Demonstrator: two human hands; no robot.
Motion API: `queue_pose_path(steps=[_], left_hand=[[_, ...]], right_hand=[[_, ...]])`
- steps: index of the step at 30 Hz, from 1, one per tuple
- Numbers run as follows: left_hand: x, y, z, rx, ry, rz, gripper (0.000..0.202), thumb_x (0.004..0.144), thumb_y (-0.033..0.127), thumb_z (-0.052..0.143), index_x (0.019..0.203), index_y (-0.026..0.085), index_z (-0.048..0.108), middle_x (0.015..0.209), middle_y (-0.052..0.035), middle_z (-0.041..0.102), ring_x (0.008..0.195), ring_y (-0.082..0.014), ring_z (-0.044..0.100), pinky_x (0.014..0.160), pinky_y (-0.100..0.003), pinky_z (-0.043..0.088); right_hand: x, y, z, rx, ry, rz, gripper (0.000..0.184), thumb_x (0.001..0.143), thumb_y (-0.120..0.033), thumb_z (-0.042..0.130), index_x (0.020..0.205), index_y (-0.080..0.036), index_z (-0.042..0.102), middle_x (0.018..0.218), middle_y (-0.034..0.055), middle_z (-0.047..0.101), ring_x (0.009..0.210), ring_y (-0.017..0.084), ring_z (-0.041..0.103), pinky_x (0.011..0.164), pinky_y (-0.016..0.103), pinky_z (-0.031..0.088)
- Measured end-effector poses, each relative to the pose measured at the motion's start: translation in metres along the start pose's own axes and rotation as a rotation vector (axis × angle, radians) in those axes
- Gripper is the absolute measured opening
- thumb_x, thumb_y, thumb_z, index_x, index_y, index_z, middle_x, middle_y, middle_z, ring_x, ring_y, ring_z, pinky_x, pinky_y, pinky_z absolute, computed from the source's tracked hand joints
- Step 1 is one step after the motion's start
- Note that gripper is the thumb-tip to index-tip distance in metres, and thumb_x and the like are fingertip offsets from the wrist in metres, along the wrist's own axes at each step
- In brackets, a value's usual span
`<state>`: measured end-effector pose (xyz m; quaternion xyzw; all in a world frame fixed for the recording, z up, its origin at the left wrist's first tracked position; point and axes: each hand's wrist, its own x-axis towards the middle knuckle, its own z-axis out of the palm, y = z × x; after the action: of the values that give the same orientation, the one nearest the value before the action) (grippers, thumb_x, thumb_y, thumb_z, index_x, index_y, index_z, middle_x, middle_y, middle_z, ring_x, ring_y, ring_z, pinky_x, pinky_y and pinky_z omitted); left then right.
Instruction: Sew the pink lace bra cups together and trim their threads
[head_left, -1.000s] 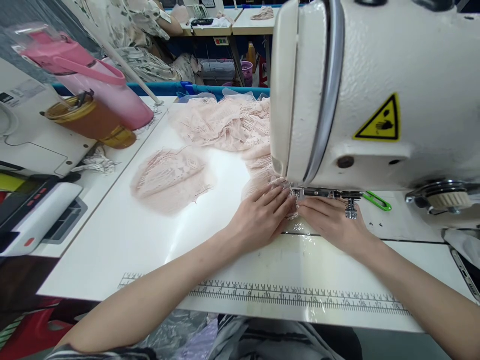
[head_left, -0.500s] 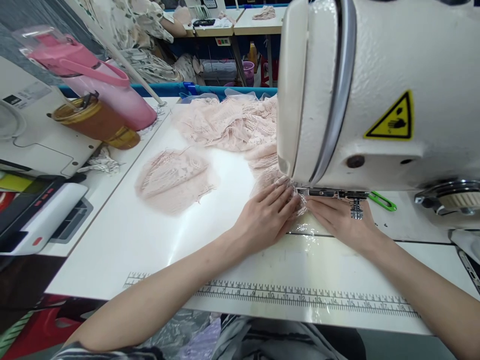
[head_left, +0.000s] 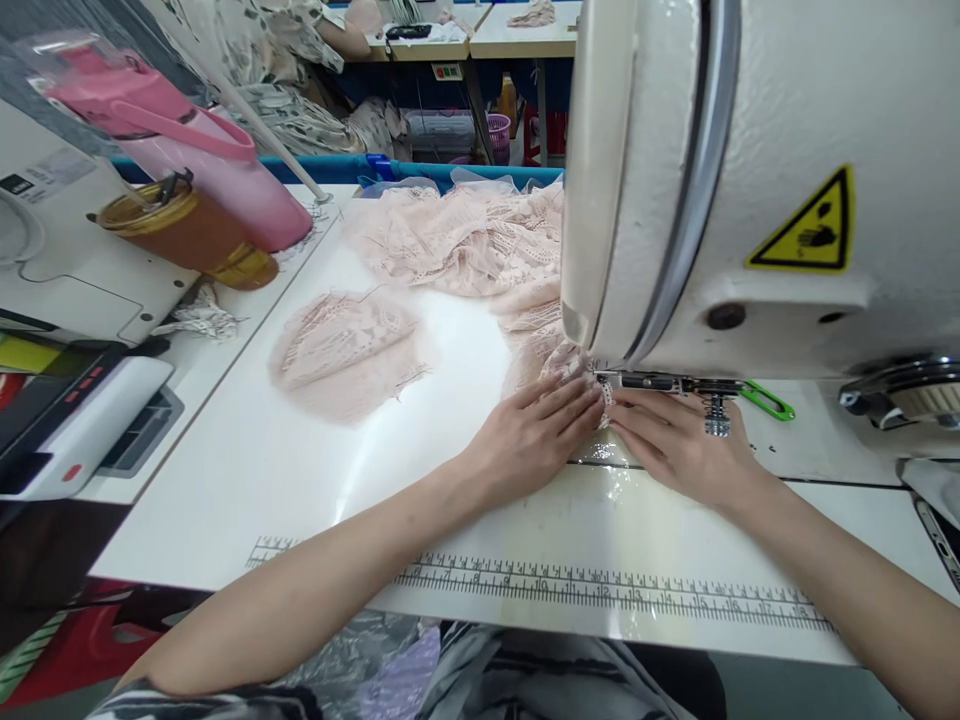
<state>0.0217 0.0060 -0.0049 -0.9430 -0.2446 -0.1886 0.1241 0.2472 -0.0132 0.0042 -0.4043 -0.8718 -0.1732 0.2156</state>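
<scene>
Both my hands lie flat on a small piece of pale pink lace (head_left: 551,360) at the needle of a white sewing machine (head_left: 750,150). My left hand (head_left: 532,435) presses the lace with its fingers stretched toward the presser foot (head_left: 600,385). My right hand (head_left: 675,445) lies under the machine's arm, fingers flat and pointing left, fingertips meeting the left hand's at the lace edge. The needle itself is hidden behind the machine head.
A heap of the same lace (head_left: 465,235) lies behind, and one cut piece (head_left: 345,345) to the left. A pink bottle (head_left: 202,150) and a brown cup (head_left: 180,230) stand far left. A green-handled tool (head_left: 765,402) lies right. A printed ruler (head_left: 600,590) runs along the front edge. Another person (head_left: 285,60) sits behind.
Both hands stay pressed on the lace at the presser foot, shifting only slightly. The view has drifted a little, so the machine sits further right.
</scene>
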Motion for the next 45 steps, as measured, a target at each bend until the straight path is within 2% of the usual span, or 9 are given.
queue_pose_path(steps=[3, 6, 13, 18, 24, 29, 39, 45], left_hand=[[-0.002, -0.004, -0.002, -0.017, -0.028, -0.009, 0.034, 0.097, 0.02, 0.044, 0.126, 0.011, 0.059, 0.13, -0.007, 0.061, 0.12, -0.0192, 0.059, 0.108, -0.039, 0.046], [-0.002, -0.008, -0.005, -0.022, -0.03, -0.012, 0.034, 0.096, 0.02, 0.043, 0.122, 0.01, 0.062, 0.127, -0.0077, 0.063, 0.117, -0.0209, 0.061, 0.105, -0.04, 0.048], [-0.002, -0.013, -0.009, -0.029, -0.007, -0.026, 0.033, 0.095, 0.017, 0.043, 0.117, 0.009, 0.065, 0.122, -0.0091, 0.066, 0.114, -0.022, 0.063, 0.103, -0.039, 0.051], [-0.002, -0.013, -0.007, -0.044, -0.038, -0.058, 0.034, 0.094, 0.017, 0.043, 0.12, 0.01, 0.064, 0.125, -0.0101, 0.064, 0.117, -0.0224, 0.061, 0.105, -0.04, 0.049], [-0.002, -0.01, -0.005, -0.023, -0.041, -0.075, 0.034, 0.094, 0.018, 0.045, 0.121, 0.008, 0.063, 0.125, -0.0127, 0.063, 0.118, -0.025, 0.061, 0.104, -0.041, 0.049], [0.0, -0.005, -0.004, -0.008, -0.049, -0.099, 0.035, 0.094, 0.022, 0.047, 0.122, 0.007, 0.063, 0.125, -0.0137, 0.063, 0.118, -0.0259, 0.06, 0.104, -0.042, 0.049], [0.003, 0.002, -0.005, 0.069, -0.04, -0.108, 0.036, 0.096, 0.026, 0.046, 0.12, 0.005, 0.064, 0.123, -0.0145, 0.065, 0.116, -0.027, 0.062, 0.103, -0.041, 0.05], [0.004, 0.005, -0.005, 0.07, -0.017, -0.108, 0.036, 0.096, 0.027, 0.047, 0.118, 0.005, 0.064, 0.119, -0.0149, 0.067, 0.116, -0.0275, 0.062, 0.103, -0.042, 0.05]], right_hand=[[-0.001, -0.004, -0.003, -0.022, -0.026, 0.002, 0.018, 0.09, -0.034, 0.059, 0.105, -0.029, 0.069, 0.11, -0.0062, 0.071, 0.072, 0.012, 0.062, 0.066, 0.032, 0.034], [-0.002, -0.004, -0.001, 0.039, -0.048, 0.01, 0.02, 0.092, -0.036, 0.057, 0.106, -0.03, 0.069, 0.11, -0.0044, 0.07, 0.075, 0.012, 0.063, 0.066, 0.031, 0.034], [-0.005, -0.003, 0.006, 0.183, -0.142, 0.007, 0.023, 0.095, -0.035, 0.053, 0.111, -0.027, 0.068, 0.118, 0.0027, 0.066, 0.092, 0.017, 0.065, 0.081, 0.034, 0.043], [-0.005, -0.005, 0.006, 0.138, -0.114, 0.036, 0.025, 0.095, -0.038, 0.052, 0.112, -0.028, 0.068, 0.117, 0.003, 0.066, 0.09, 0.019, 0.063, 0.076, 0.035, 0.043], [-0.006, -0.005, 0.007, 0.078, -0.06, 0.054, 0.027, 0.094, -0.04, 0.053, 0.114, -0.03, 0.067, 0.115, 0.0005, 0.067, 0.089, 0.021, 0.062, 0.084, 0.038, 0.043], [-0.005, -0.004, 0.006, 0.068, -0.079, 0.072, 0.026, 0.094, -0.041, 0.052, 0.112, -0.031, 0.068, 0.114, 0.001, 0.068, 0.084, 0.019, 0.062, 0.083, 0.037, 0.043], [-0.002, -0.001, 0.008, -0.053, 0.029, 0.01, 0.025, 0.092, -0.038, 0.055, 0.11, -0.026, 0.068, 0.102, 0.0044, 0.071, 0.081, 0.019, 0.062, 0.082, 0.037, 0.043], [-0.006, -0.004, 0.009, -0.004, -0.043, 0.015, 0.027, 0.094, -0.038, 0.054, 0.115, -0.025, 0.065, 0.117, 0.0007, 0.068, 0.084, 0.018, 0.063, 0.08, 0.034, 0.044]])
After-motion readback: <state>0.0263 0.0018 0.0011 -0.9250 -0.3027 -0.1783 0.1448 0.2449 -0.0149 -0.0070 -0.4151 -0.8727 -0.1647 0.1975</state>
